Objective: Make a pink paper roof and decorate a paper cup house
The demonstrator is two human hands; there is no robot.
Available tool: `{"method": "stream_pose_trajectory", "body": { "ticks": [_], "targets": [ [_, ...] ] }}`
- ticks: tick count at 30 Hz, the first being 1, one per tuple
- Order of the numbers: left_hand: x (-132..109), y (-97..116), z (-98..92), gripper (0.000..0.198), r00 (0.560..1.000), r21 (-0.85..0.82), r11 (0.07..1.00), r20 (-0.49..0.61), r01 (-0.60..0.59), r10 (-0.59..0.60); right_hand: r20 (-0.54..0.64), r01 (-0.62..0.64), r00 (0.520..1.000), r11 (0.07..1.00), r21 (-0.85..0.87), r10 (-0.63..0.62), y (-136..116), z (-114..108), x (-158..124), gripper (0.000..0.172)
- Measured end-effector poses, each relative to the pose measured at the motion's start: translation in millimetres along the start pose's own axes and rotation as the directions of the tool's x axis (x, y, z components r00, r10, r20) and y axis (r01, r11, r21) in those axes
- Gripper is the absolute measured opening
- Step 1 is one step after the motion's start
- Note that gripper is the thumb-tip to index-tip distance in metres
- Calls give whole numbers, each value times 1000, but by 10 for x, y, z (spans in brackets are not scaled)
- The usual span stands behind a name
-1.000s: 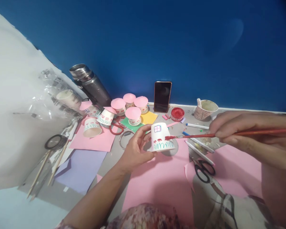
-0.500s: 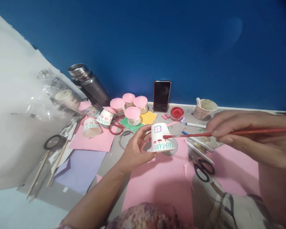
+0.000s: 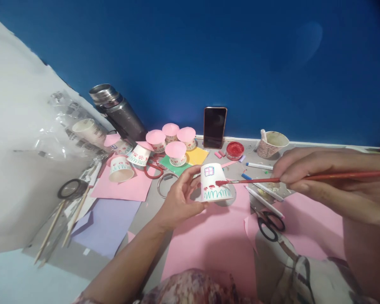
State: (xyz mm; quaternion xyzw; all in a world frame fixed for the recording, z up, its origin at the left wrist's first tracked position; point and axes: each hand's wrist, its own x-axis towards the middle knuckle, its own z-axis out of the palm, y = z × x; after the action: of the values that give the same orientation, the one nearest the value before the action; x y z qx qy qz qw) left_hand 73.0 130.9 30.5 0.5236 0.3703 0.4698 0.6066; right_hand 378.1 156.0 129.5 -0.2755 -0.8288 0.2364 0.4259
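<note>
My left hand (image 3: 182,196) is closed round a white paper cup (image 3: 215,175), held upside down above the pink paper. A window, red flowers and a green grass line are drawn on the cup. Between the fingers and thumb of my right hand (image 3: 332,181) is a red paintbrush (image 3: 259,180); its red-loaded tip meets or almost meets the cup's side, just right of the flowers. Behind the cup stands an open pot of red paint (image 3: 234,150). Several decorated cups with pink paper roofs (image 3: 175,150) stand to the back left.
A phone (image 3: 214,126) leans against the blue wall. Scissors (image 3: 270,225), markers (image 3: 266,191) and a patterned cup (image 3: 272,144) lie or stand on the right. On the left are a steel flask (image 3: 118,112), black tape (image 3: 72,188), wooden sticks (image 3: 50,232) and purple paper (image 3: 107,228).
The brush tip has shifted very slightly left and down against the cup. Both hands keep their grips, and the other things stay in place.
</note>
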Motion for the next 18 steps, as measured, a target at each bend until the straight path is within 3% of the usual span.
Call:
{"method": "stream_pose_trajectory", "body": {
  "ticks": [7,13,18],
  "targets": [
    [-6,-25,-38,74,1000,-10,1000,-5,11,-11,-76,17,997,1000,10,-16,14,-27,-43,24],
    [3,-10,-21,75,1000,-75,997,1,30,-30,-20,-3,1000,1000,-29,2,-11,-21,-29,18],
    [-5,4,-12,74,999,-95,995,-7,36,-37,-51,26,998,1000,-3,-26,47,-13,-32,21]
  ]
}}
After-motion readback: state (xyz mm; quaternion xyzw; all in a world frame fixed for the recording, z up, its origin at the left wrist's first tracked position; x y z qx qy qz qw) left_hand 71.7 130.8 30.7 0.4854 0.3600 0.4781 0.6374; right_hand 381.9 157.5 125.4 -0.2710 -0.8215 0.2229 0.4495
